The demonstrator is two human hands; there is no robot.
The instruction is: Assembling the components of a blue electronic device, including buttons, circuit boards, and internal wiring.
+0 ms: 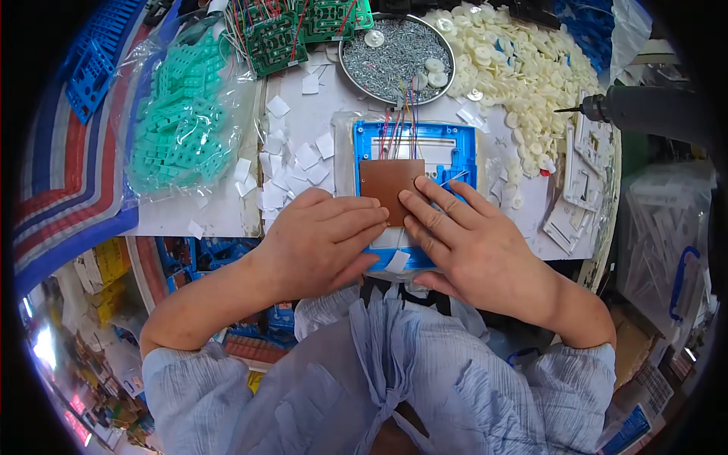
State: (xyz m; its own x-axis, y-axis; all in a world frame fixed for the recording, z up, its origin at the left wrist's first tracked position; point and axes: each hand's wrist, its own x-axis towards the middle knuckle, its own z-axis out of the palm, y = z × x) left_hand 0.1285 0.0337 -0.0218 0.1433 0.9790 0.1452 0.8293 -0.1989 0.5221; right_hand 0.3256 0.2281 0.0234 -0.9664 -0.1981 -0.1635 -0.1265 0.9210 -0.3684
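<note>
Your left fingers (353, 221) and right fingers (434, 217), extended, gripping nothing, rest on the brown board (390, 188) between them: likely light, stiff, brittle; best held edgewise.

From my end, the board (392, 178) looks smooth and matt, the frame (465, 144) glossy plastic. I see shiny metal screws (394, 61) and a crinkled cloth shirt (485, 356).
</note>
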